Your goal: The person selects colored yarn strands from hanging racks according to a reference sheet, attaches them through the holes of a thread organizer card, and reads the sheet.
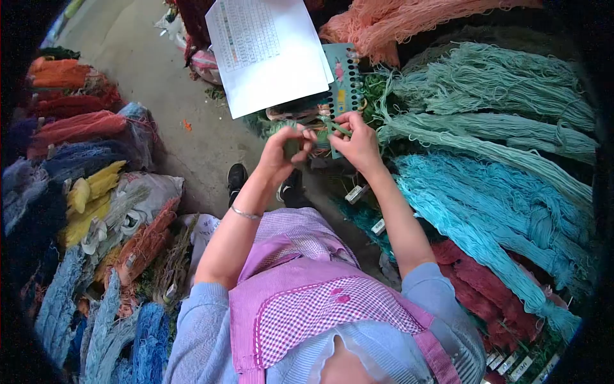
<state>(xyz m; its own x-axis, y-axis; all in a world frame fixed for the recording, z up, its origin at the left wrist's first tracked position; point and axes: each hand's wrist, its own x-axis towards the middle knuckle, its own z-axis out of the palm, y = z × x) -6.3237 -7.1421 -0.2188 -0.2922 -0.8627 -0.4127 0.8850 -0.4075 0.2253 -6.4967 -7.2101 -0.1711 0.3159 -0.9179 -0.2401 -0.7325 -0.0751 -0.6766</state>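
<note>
My right hand has its fingers pinched on a short piece of green yarn, over the lower part of a teal card with holes along its edges. Tufts of coloured yarn hang from the card's sides. To the left, my left hand is curled, its fingertips slightly blurred beside pale green strands; whether it grips them I cannot make out. White printed sheets lie above both hands and overlap the card's left edge.
Mint-green yarn hanks, turquoise hanks and dark red hanks are piled on the right. Salmon yarn lies at the top. Many-coloured hanks, including yellow yarn, fill the left side. Concrete floor shows between the piles.
</note>
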